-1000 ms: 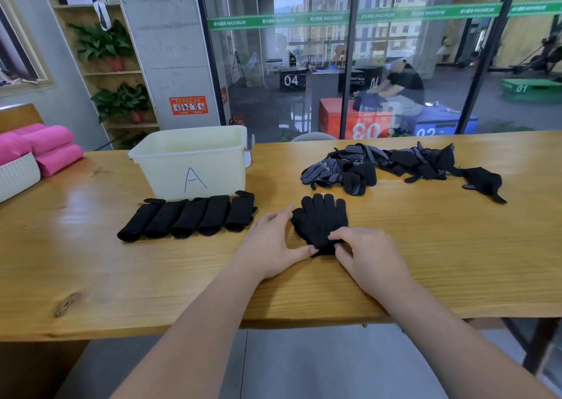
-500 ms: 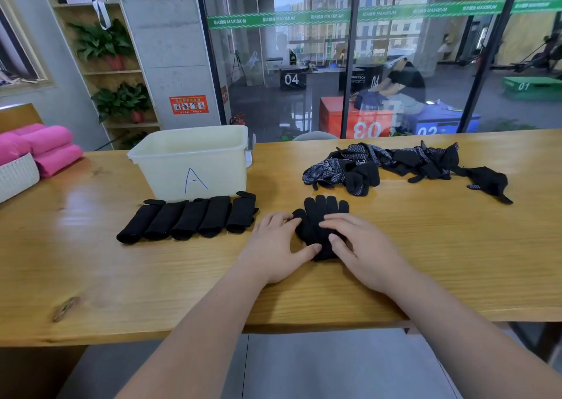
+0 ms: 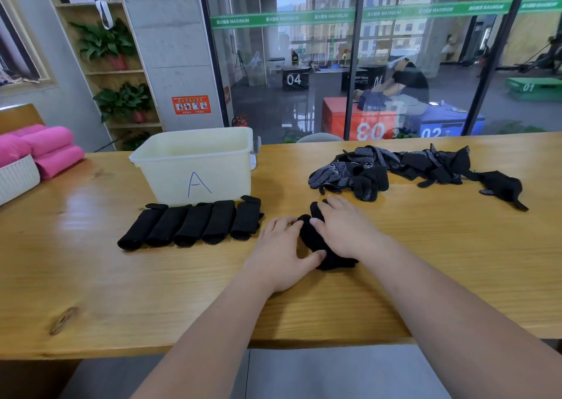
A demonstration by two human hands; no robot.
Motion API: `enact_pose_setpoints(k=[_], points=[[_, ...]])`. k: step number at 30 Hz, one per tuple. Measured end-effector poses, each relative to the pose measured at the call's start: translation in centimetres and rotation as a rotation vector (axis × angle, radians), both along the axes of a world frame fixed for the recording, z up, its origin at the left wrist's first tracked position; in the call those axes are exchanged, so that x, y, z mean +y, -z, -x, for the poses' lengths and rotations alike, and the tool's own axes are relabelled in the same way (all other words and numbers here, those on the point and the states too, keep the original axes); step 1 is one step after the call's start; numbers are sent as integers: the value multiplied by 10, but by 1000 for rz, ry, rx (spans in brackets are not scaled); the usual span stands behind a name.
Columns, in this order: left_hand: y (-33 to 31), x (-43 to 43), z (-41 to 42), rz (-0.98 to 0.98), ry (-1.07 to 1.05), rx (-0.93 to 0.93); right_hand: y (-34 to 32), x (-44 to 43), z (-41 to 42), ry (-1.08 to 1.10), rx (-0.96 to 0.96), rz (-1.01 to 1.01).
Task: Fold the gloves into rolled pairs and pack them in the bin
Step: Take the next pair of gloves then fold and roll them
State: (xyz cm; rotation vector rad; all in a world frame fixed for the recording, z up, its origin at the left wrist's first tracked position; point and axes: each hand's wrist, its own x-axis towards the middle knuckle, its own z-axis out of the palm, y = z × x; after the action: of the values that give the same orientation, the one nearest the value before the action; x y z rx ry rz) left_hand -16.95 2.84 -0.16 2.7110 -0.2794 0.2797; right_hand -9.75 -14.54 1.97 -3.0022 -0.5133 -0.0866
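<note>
Your hands meet over the black glove pair [image 3: 310, 236] on the counter [image 3: 425, 262], just right of five finished rolls [image 3: 188, 224] lined up before the bin [image 3: 194, 167] marked A. Your right hand [image 3: 343, 231] lies across the pair, fingers nearly straight, pressing down. Your left hand [image 3: 281, 251] curls fingers and thumb round its left edge. A second ago the pair lay flat with fingertips showing; now it is bunched narrower, so the roll seems begun. Loose gloves [image 3: 395, 167] wait beyond.
</note>
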Motion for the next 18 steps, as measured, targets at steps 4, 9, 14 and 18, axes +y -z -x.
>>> enact_pose_setpoints(k=[4, 9, 14, 18], points=[[-1, 4, 0, 185, -46, -41, 19, 18, -4, 6, 73, -5], [2, 4, -1, 197, -46, -65, 14, 21, -18, 37, 95, 20], [2, 4, -2, 197, -60, -79, 12, 21, -15, 28, 118, 39], [-1, 3, -1, 186, -52, -96, 14, 20, 3, 6, 144, 61]])
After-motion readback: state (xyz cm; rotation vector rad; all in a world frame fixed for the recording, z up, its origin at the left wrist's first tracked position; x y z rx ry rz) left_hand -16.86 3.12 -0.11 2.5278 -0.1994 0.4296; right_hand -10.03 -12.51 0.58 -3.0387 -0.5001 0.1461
